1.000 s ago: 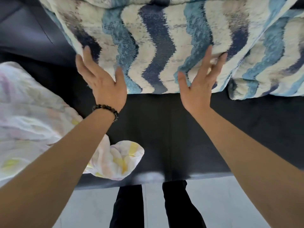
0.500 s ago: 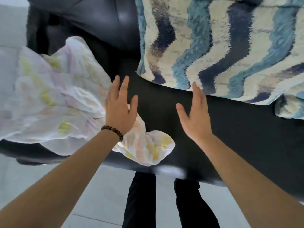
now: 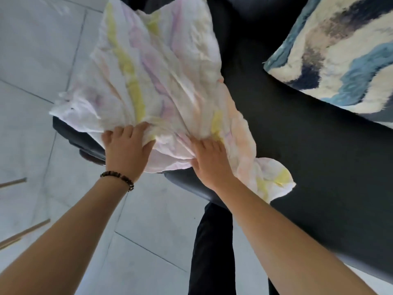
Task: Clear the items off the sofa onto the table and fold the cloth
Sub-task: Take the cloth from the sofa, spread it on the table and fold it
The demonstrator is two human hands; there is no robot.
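Cloth [image 3: 161, 86] is bunched under both of your hands at its near edge, where it lies crumpled across the front of the dark sofa [image 3: 308, 145]. Your left hand [image 3: 125, 150] has its fingers curled into the fabric with the thumb pressing a fold, gripping it; a dark bead bracelet [image 3: 118, 179] sits on that wrist. Your right hand [image 3: 209, 160] lies just beside it, fingers dug into the wrinkles and closed on a gather of the same material. Creases fan out from both grips toward the far side.

From your hands the pale cloth, streaked with yellow, pink and lilac, spreads up and to the left, its far corner hanging past the sofa's edge over the light tiled floor [image 3: 38, 60]. A loose tail of it trails to the right of your right wrist and rests on the seat. Beyond that, well apart from the cloth, a cushion [image 3: 340, 54] with blue, navy and cream waves lies on the sofa at upper right. Your dark trouser legs [image 3: 212, 248] stand below, close against the sofa front.
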